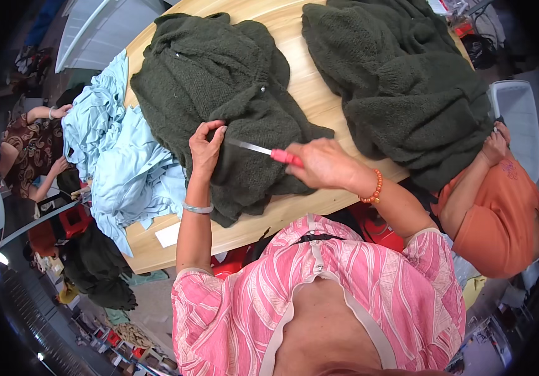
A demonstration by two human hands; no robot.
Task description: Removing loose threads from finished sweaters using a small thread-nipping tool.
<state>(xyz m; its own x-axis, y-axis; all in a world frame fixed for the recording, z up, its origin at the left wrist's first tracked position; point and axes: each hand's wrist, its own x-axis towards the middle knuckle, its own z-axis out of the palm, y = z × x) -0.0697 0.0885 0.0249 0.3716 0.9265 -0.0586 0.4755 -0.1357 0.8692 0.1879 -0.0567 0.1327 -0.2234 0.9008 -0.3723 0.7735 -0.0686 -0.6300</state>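
Observation:
A dark green knitted garment (213, 75) with small shiny buttons lies rumpled on the table in front of me. My left hand (207, 147) pinches a bit of its near part between thumb and fingers. Closed around the pink handle of a slim metal-bladed tool (285, 156) is my right hand (329, 164), slightly blurred. The blade points left toward my left fingertips, just above the knit. Its exact kind is hard to make out.
More dark green knitwear (401, 81) is heaped at the right, where a person in orange (495, 207) handles it. Light blue garments (125, 169) pile up on the left, with another person (34, 147) beside them. A white paper slip (167, 235) lies on the wooden table (150, 250).

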